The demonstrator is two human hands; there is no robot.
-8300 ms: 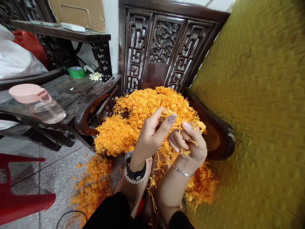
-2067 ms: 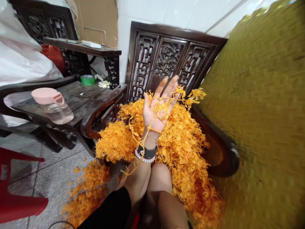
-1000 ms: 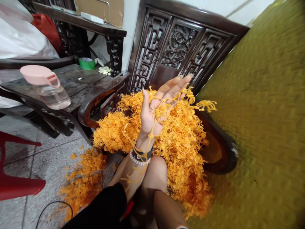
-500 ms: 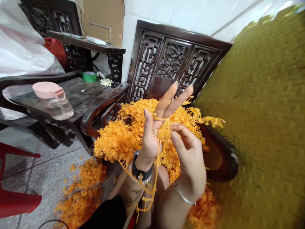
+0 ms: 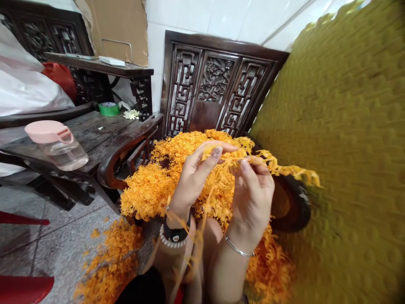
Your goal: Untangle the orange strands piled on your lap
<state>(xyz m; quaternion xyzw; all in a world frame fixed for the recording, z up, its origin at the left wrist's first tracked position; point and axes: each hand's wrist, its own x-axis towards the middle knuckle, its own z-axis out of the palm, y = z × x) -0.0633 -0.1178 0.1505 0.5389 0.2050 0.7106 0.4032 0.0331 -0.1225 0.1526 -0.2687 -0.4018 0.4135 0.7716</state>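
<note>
We see rough, stringy orange fibres [image 5: 177, 185], glossy dark carved wood on the chair back [image 5: 215, 80], matt dimpled olive cloth on the cushion [image 5: 335, 147], smooth glazed white wall tiles [image 5: 190, 21], matt brown cardboard [image 5: 117, 29] and a clear plastic jug [image 5: 58, 154].

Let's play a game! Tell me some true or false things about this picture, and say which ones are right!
1. The left hand and right hand both pinch orange strands. True.
2. The right hand wears a black watch. False: it wears a thin bangle, and the watch is on the left wrist.
3. Some strands lie on the tiled floor. True.
4. The pink-lidded jug stands on the floor. False: it stands on a dark wooden table.
</note>
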